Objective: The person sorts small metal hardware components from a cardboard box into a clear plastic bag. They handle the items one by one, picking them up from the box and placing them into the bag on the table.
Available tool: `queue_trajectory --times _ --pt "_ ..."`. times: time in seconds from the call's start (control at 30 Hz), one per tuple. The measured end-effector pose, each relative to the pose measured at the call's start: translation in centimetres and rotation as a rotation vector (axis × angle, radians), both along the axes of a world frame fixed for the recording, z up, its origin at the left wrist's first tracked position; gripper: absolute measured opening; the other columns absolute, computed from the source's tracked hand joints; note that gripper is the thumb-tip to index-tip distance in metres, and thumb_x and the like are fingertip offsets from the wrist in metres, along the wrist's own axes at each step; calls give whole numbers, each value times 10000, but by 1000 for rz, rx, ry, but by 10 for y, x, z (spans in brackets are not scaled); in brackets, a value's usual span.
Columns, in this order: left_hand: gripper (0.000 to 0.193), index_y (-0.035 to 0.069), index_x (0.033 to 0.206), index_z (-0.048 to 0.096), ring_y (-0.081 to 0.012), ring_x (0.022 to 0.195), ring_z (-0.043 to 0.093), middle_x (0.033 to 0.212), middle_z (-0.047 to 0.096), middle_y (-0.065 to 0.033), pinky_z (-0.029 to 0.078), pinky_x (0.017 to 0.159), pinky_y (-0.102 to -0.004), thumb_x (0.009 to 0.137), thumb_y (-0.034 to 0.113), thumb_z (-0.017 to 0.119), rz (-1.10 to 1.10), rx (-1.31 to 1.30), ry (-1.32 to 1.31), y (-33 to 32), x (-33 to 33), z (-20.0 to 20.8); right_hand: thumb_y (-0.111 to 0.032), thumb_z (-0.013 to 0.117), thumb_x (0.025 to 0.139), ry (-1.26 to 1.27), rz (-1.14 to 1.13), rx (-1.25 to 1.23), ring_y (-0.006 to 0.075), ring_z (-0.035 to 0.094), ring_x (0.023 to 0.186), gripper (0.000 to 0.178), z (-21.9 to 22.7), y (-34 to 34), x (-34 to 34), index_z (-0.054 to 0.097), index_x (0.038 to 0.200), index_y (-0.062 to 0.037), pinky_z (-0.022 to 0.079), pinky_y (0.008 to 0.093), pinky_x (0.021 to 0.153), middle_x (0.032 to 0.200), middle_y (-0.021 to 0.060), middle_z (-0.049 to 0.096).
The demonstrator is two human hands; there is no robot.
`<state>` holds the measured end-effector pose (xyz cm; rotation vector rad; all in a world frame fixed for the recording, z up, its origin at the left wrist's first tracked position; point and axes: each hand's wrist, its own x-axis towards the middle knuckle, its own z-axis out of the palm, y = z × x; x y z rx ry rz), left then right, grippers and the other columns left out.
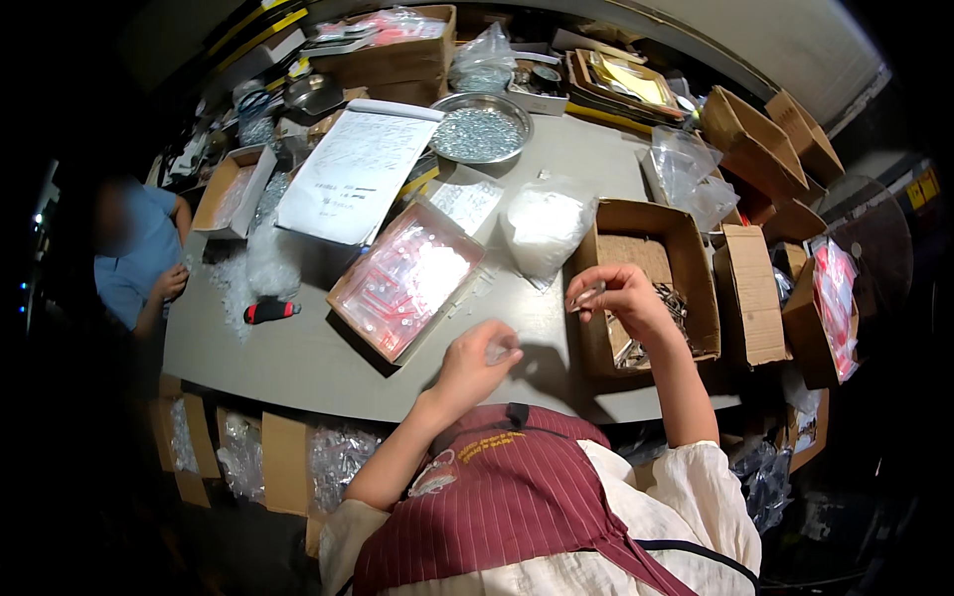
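Note:
My left hand [470, 360] is over the table's near edge, its fingers curled round a small clear plastic piece [499, 351], perhaps a little bag. My right hand [628, 298] pinches a small shiny metal piece [588, 296] between thumb and fingers. It hangs above the left side of an open cardboard box [636, 221], where several thin metal parts [672, 308] lie on the bottom. To the left of my hands, a shallow carton [343, 298] holds clear packets with red print [409, 276]. A bag of white material [547, 226] stands behind the hands.
A metal bowl [527, 124] of small silvery parts stands at the back. A written notepad [343, 184] and a red-black tool [271, 312] lie to the left. Several cardboard boxes [752, 298] crowd the right side. Another person [139, 248] is at the left edge.

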<state>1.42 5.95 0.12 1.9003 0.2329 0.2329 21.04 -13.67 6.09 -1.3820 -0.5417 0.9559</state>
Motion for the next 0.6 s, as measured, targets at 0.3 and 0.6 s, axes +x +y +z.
queue_trajectory --times 0.3,0.6 --pt "303 7 1027 604 -368 835 699 876 690 -204 523 706 -433 833 145 793 11 8 -126 -7 0 -17 -84 740 894 -950 309 -325 303 719 806 241 19 56 -72 608 1073 8 563 373 742 914 168 711" --pt "229 -8 1026 649 -234 849 702 907 709 -128 552 794 -384 817 17 740 51 -155 61 -14 -16 -3 -193 722 818 -1240 412 -281 405 642 977 323 0 76 -78 588 1070 -43 506 457 850 1025 164 668"
